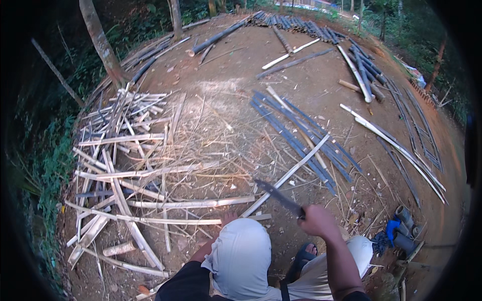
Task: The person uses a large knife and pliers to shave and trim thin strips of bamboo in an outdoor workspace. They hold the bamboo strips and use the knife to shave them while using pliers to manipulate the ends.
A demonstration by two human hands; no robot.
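Note:
My right hand [317, 220] is wrapped round the handle of a machete [282, 197]. Its dark blade points up and to the left, over the near part of a long pale bamboo strip [296, 169]. Partly hidden behind my pale-trousered left knee, my left hand [229, 217] is closed at the near end of the bamboo strips. Another split bamboo strip [170, 220] runs in from the left to this hand, and a short end shows right of the knee. I cannot tell which of the two strips the fingers grip.
A tangled pile of split bamboo [115, 173] covers the left side. Dark bamboo slats [296, 138] lie ahead, with long pale poles [396, 145] to the right. Dark poles [296, 24] are stacked at the back. A blue item [393, 228] lies by cut bamboo sections near my right knee.

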